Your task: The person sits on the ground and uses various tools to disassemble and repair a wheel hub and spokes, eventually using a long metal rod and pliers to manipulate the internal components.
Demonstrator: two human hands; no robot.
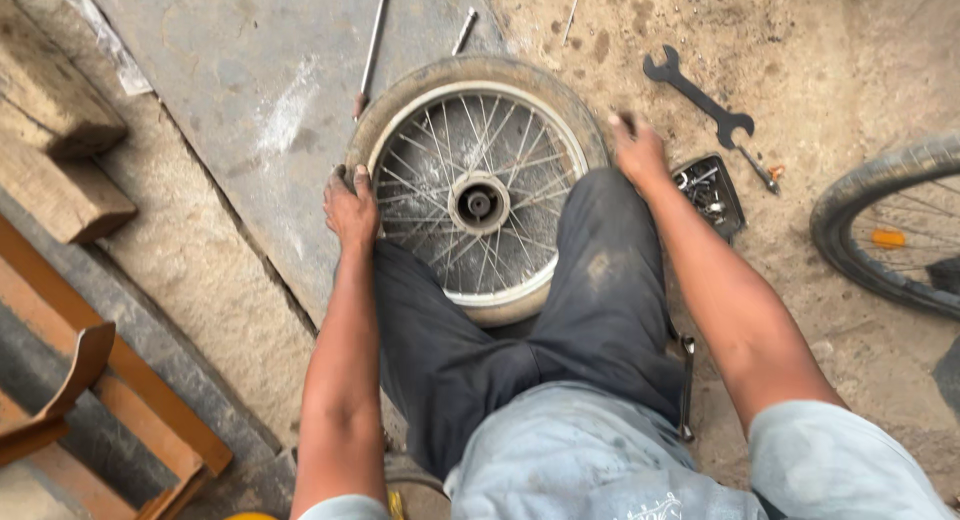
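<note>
A spoked wheel with a dusty tyre (440,88) lies flat on the ground between my knees. Its metal rim (500,292) and hub (479,203) face up. My left hand (350,208) grips the tyre's left edge. My right hand (637,150) presses on the tyre's right edge, fingers curled over it. My dark trouser legs cover the wheel's lower left and right parts.
A black double-ended spanner (698,97) lies on the dirt at upper right, beside a small black tray of metal parts (710,192). Another bicycle wheel (885,230) shows at the right edge. Long thin tools (373,42) lie on a stone slab. Wooden planks (60,160) sit at left.
</note>
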